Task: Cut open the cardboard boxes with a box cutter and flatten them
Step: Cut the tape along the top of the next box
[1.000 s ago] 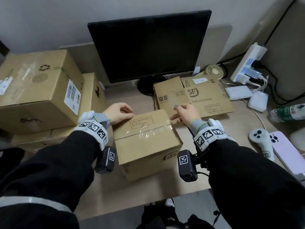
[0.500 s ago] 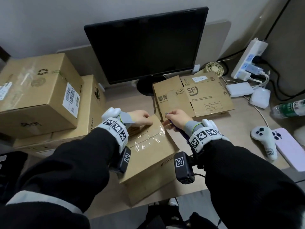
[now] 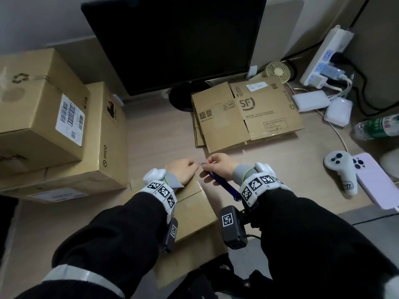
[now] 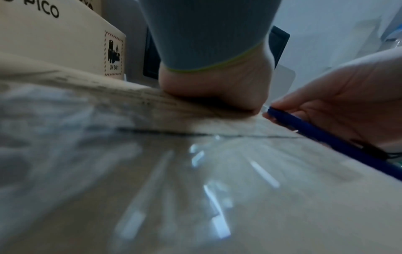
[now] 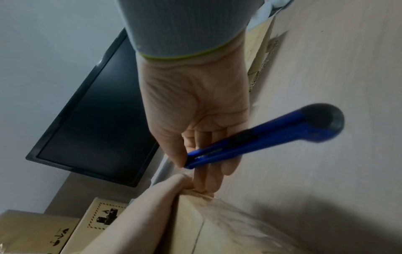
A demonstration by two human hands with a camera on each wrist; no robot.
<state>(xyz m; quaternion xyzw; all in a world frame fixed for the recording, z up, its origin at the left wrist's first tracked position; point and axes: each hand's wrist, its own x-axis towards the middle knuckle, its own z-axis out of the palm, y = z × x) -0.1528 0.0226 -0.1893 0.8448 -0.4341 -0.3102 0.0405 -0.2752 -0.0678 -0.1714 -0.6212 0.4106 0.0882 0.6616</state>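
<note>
A small taped cardboard box lies at the desk's front edge, mostly under my left forearm. My left hand rests its heel on the box's far top edge, fingers curled over that edge; the left wrist view shows the hand pressing there while the fingertips stay hidden. My right hand pinches a blue box cutter near its blade end, right beside the left hand at the box's far right corner. The right wrist view shows the cutter slanting across the fingers. Glossy tape covers the box top.
Flattened SF cardboard lies beyond the hands, in front of a black monitor. Two large sealed boxes are stacked at the left. A power strip, white controller, phone and bottle crowd the right side.
The small box has been tipped and pulled toward me to the desk's front edge. Both hands came together at its far edge, and the blue cutter now shows in my right hand.
</note>
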